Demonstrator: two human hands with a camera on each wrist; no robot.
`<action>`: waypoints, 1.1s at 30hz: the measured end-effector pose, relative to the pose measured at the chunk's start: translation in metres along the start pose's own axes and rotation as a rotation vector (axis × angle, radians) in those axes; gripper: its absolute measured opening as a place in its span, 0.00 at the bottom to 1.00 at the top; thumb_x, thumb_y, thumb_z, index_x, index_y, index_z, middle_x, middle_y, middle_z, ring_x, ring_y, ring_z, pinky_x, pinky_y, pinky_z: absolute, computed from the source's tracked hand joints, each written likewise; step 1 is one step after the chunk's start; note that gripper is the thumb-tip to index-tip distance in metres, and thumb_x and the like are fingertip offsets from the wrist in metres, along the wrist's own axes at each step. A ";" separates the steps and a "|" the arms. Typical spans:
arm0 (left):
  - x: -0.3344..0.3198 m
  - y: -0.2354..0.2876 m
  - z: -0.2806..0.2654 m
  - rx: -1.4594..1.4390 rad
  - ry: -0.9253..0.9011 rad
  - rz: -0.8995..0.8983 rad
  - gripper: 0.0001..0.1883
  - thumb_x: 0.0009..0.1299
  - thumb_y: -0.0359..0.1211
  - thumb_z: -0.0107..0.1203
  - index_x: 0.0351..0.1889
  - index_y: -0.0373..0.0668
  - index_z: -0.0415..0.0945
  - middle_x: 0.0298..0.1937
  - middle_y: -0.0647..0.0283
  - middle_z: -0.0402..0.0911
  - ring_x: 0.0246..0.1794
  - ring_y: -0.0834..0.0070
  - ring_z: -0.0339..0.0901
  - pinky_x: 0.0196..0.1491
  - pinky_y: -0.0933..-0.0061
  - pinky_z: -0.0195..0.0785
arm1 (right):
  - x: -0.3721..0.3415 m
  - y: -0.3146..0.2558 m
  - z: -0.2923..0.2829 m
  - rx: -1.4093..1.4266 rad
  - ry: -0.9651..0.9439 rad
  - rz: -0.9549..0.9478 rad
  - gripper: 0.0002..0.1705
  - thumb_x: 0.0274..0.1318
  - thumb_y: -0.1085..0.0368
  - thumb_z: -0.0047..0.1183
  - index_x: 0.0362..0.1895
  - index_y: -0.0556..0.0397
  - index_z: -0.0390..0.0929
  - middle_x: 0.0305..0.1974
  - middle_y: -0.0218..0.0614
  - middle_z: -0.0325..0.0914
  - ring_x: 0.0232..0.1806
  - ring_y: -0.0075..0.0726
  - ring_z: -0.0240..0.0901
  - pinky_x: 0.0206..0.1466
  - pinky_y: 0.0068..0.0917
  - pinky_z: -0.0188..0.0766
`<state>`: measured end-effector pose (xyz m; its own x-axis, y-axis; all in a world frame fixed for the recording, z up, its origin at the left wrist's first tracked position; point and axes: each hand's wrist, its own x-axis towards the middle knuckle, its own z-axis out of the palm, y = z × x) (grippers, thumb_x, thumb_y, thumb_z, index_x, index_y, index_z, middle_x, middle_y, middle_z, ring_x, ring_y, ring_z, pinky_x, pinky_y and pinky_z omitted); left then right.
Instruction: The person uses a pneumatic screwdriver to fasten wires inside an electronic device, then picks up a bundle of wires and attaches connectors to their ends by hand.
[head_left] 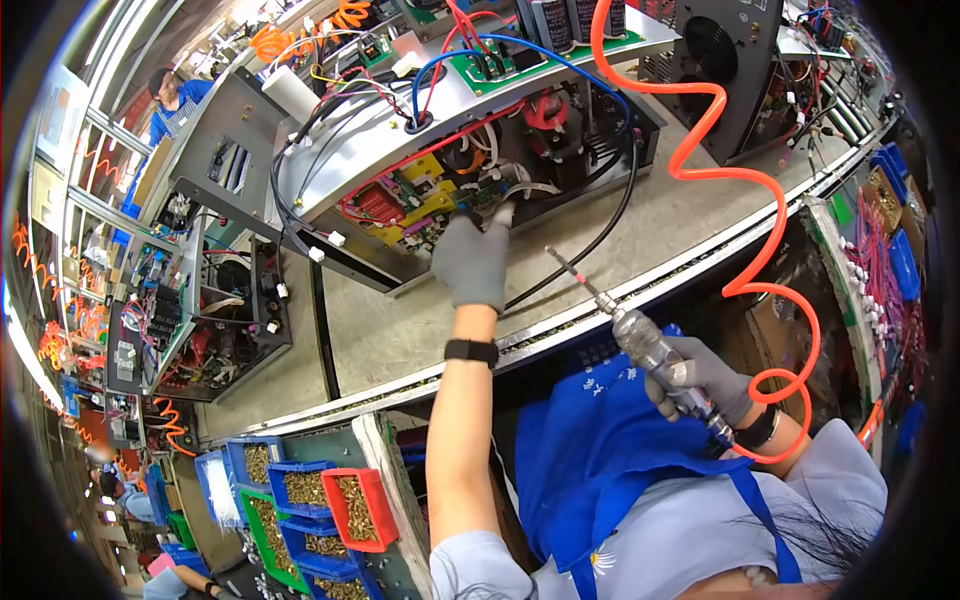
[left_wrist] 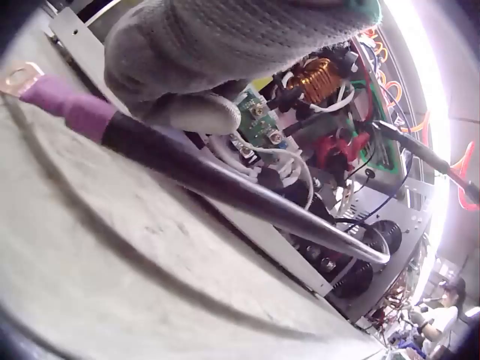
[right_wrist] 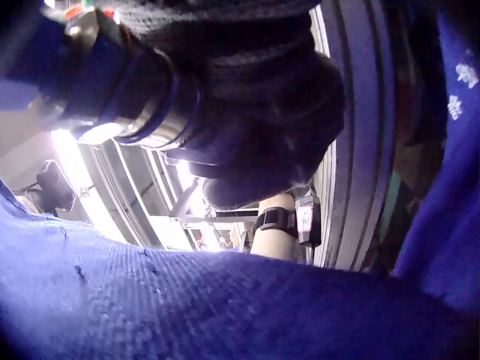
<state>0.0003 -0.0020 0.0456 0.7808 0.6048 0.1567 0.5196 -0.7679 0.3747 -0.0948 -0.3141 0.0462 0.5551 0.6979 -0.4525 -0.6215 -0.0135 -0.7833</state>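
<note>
My left hand [head_left: 472,262], in a grey glove, reaches into the open side of a metal equipment case [head_left: 370,272]. In the left wrist view its fingertips lie right at a small green circuit board [left_wrist: 259,124] with screws and white wires; whether they pinch it I cannot tell. My right hand [head_left: 708,375], also gloved, grips a pneumatic screwdriver [head_left: 640,340] over my lap, its bit [head_left: 565,262] angled up toward the case. A thick black cable [left_wrist: 217,184] with a purple sleeve and a ring lug [left_wrist: 21,78] crosses in front of the left hand.
An orange coiled air hose [head_left: 745,175] runs down to the screwdriver. More open cases stand left [head_left: 230,320] and right [head_left: 735,90] on the bench [head_left: 385,350]. Several bins of small metal parts, including a red bin [head_left: 385,500], sit lower left. Red wire bundles [head_left: 872,265] hang at right.
</note>
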 end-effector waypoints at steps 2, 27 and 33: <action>0.016 0.016 -0.011 0.181 -0.087 0.037 0.40 0.61 0.73 0.47 0.36 0.41 0.84 0.34 0.53 0.85 0.38 0.55 0.84 0.36 0.52 0.75 | -0.009 0.001 -0.011 0.046 0.010 -0.054 0.31 0.49 0.49 0.60 0.50 0.58 0.71 0.31 0.39 0.77 0.25 0.29 0.78 0.26 0.25 0.77; -0.116 -0.062 -0.006 -0.440 0.117 0.271 0.13 0.66 0.43 0.62 0.37 0.44 0.79 0.26 0.61 0.81 0.26 0.66 0.79 0.33 0.67 0.70 | -0.122 -0.014 -0.107 0.863 0.385 -0.608 0.27 0.68 0.44 0.47 0.52 0.57 0.73 0.36 0.37 0.77 0.34 0.29 0.77 0.34 0.23 0.79; -0.184 -0.082 0.003 -0.597 0.095 0.104 0.09 0.66 0.38 0.62 0.34 0.42 0.81 0.24 0.64 0.80 0.23 0.77 0.76 0.30 0.74 0.69 | -0.122 -0.021 -0.161 0.317 0.626 -0.770 0.25 0.69 0.49 0.48 0.58 0.55 0.71 0.37 0.35 0.77 0.37 0.27 0.75 0.37 0.21 0.76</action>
<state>-0.1845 -0.0510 -0.0168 0.7685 0.5703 0.2901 0.1372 -0.5898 0.7958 -0.0604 -0.5142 0.0498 0.9943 -0.0597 -0.0885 -0.0435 0.5297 -0.8470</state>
